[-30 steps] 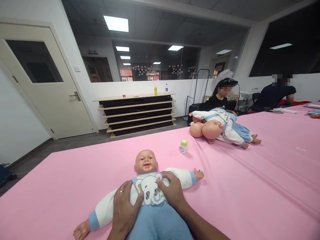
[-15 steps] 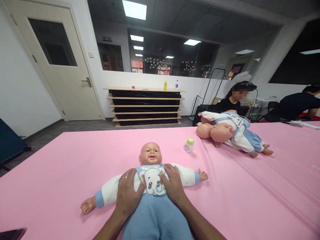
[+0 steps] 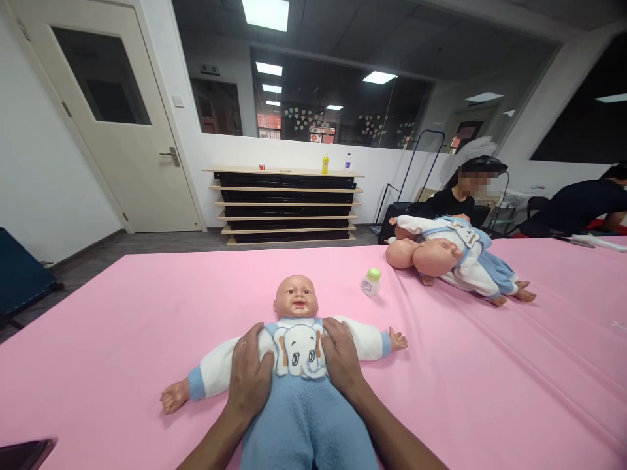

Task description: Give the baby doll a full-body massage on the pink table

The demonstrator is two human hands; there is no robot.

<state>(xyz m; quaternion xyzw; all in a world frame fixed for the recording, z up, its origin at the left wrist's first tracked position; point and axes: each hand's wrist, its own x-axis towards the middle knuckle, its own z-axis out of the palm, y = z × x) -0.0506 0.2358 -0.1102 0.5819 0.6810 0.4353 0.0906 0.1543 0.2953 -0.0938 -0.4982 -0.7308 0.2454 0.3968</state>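
"Where is the doll lying, from where you stand?"

"On its back on the pink table, at the near side, head towards the far edge, arms stretched out left and right. I see an elephant patch on its chest."

"And the person's hands?"

"Both are on it. The left hand lies over the left side of the chest, fingers pointing up to the shoulder, thumb apart and just beside the patch. The fingers look loosely open, laid on the cloth rather than closed round anything."

"The right hand too?"

"Much the same, over the right side, fingers extended and a little bent near the shoulder. I can't tell how hard either one presses."

"What stands near them?"

"A small bottle with a green cap, upright, to the right of the doll's head and apart from it. Farther right there's a heap of other dolls, lying against one another. Behind that heap sits a person in a black cap."

"And that dark thing at the near left?"

"A dark flat object, cut off at the corner; I can't make out what it is."
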